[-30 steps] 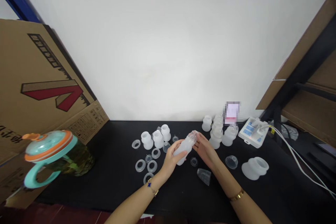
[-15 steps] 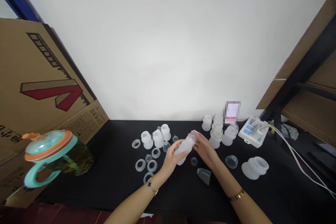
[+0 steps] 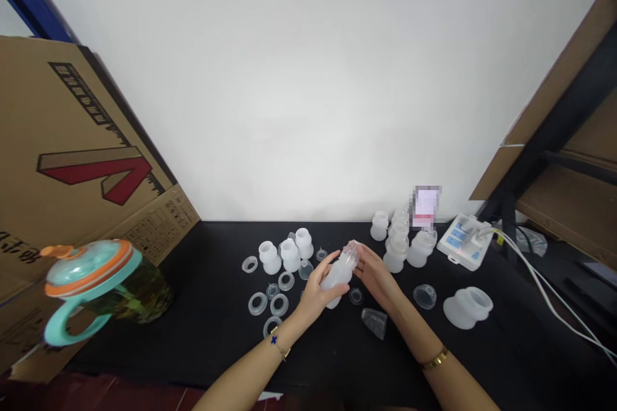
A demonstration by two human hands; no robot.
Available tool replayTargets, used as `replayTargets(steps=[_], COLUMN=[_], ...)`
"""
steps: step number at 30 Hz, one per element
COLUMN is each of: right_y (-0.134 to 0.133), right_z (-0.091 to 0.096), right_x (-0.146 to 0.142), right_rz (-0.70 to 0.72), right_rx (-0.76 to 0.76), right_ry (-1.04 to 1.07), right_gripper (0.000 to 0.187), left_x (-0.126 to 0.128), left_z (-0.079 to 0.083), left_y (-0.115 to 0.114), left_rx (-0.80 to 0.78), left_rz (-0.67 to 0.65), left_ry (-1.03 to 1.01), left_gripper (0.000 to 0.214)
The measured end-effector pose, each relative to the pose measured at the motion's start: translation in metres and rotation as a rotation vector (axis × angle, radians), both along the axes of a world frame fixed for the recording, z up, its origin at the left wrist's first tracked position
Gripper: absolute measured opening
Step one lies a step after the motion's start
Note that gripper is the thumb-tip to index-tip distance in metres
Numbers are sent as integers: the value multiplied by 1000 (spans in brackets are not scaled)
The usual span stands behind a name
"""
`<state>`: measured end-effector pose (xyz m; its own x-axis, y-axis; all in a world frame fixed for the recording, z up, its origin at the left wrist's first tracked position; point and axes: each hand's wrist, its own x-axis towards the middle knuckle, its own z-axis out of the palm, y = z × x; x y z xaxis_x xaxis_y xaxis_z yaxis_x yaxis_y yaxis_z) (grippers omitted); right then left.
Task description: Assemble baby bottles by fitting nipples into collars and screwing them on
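My left hand (image 3: 315, 292) is wrapped round the frosted white body of a baby bottle (image 3: 339, 275), tilted with its top up and to the right. The fingers of my right hand (image 3: 376, 275) close on the bottle's clear top (image 3: 350, 254); whether that is a cap or a collar, I cannot tell. Just below my hands lie a small clear nipple (image 3: 356, 296) and a clear tapered cover (image 3: 375, 322). Left of my left hand are several translucent collar rings (image 3: 279, 304), more clear nipples (image 3: 272, 290), and a clear dome cap (image 3: 305, 269).
Open white bottles (image 3: 290, 255) stand at the back left, and several topped bottles (image 3: 397, 250) at the back right. A bottle body (image 3: 467, 308) lies near a dome cap (image 3: 425, 297). A white power strip (image 3: 465, 242) trails cables. A lidded jug (image 3: 120, 282) stands left by a carton (image 3: 72, 141).
My left thumb has shifted a little along the bottle, and the bottle stands slightly more upright. Both hands keep their hold, and the loose parts lie unmoved.
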<state>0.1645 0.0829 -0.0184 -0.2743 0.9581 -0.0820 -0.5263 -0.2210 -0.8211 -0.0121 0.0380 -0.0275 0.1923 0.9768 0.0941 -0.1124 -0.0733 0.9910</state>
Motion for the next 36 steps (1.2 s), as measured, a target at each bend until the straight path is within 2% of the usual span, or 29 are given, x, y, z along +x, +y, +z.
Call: replayTargets(steps=[7,14,17,21,28,32,36], right_y=[0,-3,-7,-11,-13,-17,-22], right_z=[-4,2,6,6,1,1,5], right_x=[-2,-3,-4,-7,-11,-11,-10], right_rz=[-2,-6,2,88,186,252,281], right_rx=[7,26,79,178,282,379,465], right_ry=[-47,-84,-132,-184,-206,-256,-360], right_gripper=[41,41,43,48,72,93,111], left_x=[-2,0,0,0,1,0,1], left_z=[-3,-2,-2,1,3,-1,-3], left_y=[-1,-1,0,0,-4,-5,-6], left_rx=[28,11,-19,-36,-19,27,-36], left_rz=[-50,-16,15,70,95,149,110], left_ry=[8,-20,-40,-104,-178,-186,-224], left_gripper=[81,78,80,81,79,75,78])
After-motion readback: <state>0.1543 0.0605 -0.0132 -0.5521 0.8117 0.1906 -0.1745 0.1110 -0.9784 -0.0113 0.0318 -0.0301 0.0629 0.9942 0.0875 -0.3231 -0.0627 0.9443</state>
